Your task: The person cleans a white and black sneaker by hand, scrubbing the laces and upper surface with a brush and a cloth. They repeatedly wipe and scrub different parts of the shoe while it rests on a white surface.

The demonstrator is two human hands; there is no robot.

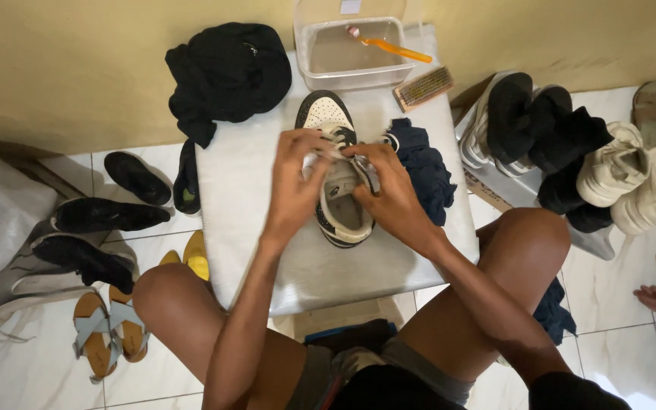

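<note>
A cream and black sneaker (326, 116) lies toe-away on a small white table (260, 235). My left hand (296, 182) grips its left side near the laces. My right hand (389, 190) holds the right side, fingers pinching the tongue and laces. Both hands cover the middle of the shoe; its heel opening (345, 216) shows between my wrists.
A clear tub of water (347, 53) with an orange toothbrush (392, 47) stands at the table's far edge, a scrub brush (424, 87) beside it. Black cloth (225, 72) and dark blue cloth (423, 167) lie on the table. Several shoes and sandals crowd the floor on both sides.
</note>
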